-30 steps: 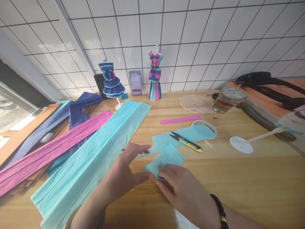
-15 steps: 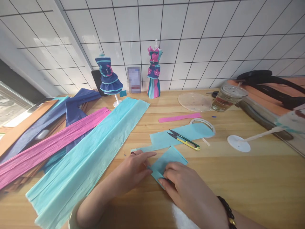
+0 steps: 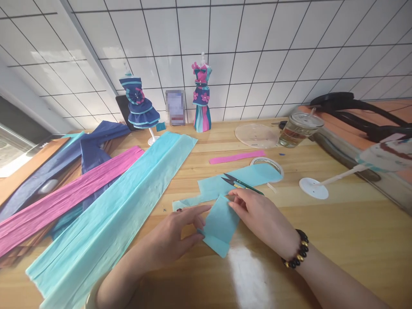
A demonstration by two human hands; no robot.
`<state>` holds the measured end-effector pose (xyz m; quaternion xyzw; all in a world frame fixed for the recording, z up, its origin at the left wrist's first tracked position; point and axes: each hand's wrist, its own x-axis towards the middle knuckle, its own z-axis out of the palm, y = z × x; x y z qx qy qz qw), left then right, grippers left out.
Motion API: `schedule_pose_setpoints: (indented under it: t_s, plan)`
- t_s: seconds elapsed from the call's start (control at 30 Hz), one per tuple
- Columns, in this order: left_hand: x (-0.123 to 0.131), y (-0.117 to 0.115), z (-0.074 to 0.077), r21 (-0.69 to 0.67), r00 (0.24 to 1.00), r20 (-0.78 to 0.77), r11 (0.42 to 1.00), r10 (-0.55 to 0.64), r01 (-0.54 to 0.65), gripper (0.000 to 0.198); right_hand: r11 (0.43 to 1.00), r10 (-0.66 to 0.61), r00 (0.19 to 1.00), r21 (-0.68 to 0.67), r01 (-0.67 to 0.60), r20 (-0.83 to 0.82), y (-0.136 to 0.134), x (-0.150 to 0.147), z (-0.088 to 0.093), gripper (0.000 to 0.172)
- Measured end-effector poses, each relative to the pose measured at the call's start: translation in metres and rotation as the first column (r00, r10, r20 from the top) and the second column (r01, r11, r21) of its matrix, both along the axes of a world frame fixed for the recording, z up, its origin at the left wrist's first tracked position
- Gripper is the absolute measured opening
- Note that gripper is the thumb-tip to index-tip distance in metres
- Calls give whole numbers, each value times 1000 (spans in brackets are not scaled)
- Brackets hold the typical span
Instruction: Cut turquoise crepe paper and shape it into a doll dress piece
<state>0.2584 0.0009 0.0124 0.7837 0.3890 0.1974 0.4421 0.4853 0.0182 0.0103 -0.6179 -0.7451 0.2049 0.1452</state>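
A small piece of light blue crepe paper (image 3: pixel 222 223) lies between my hands, its near end creased. My left hand (image 3: pixel 180 231) is at its left edge, thumb and bent fingers closed on the border, index finger stretched out above. At its upper right edge, my right hand (image 3: pixel 254 210) pinches the paper between thumb and fingers. Just beyond that hand, thread snips (image 3: pixel 240 182) with dark blades rest on a longer light blue crepe paper strip (image 3: pixel 210 184); their handle end is partly hidden behind my hand.
Double-sided tape (image 3: pixel 280 165) and a pink strip (image 3: pixel 236 157) lie farther back. Wide crepe paper lengths (image 3: pixel 128 197) cover the left. Two dressed miniature dress forms (image 3: pixel 141 105) (image 3: pixel 202 96) stand at the wall. A lidded cup (image 3: pixel 299 128) and a tipped stand (image 3: pixel 313 188) are at right.
My right hand has moved from the paper's near edge up to its upper right edge, and the near end now shows more. My left hand stays at the left edge. The view has shifted slightly.
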Motion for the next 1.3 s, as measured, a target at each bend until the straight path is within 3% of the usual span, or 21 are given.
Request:
schedule_pose_setpoints:
  t_s: [0.17, 0.37, 0.6, 0.7, 0.97, 1.17, 1.3]
  plan:
    - [-1, -1, -4, -19, 999, -37, 1000, 20, -21, 54, 999, 13, 997, -31, -15, -77, 2, -2, -6, 22]
    - [-1, -2, -4, -46, 996, -67, 997, 53, -56, 50, 996, 64, 992, -50, -70, -107, -1, -5, 2, 13]
    - [-2, -2, -5, -45, 995, -93, 998, 40, -44, 33, 994, 66, 985, -78, -80, -159, 0, -4, 3, 38]
    - [0, -2, -3, -18, 996, -85, 1000, 16, -18, 18, 991, 71, 981, -102, -91, -179, 1, -2, -1, 36]
    - [3, -2, 8, -23, 998, -61, 1000, -11, 10, 13, 986, 53, 969, -139, -89, -242, 0, -4, 0, 24]
    - [3, -3, 2, -101, 993, -34, 988, 110, -113, 15, 986, 74, 953, -122, -114, -294, -5, -12, 3, 18]
    - [5, -3, -2, -119, 984, 6, 977, 177, -175, 18, 982, 152, 925, -57, -182, -348, -12, -21, 4, 14]
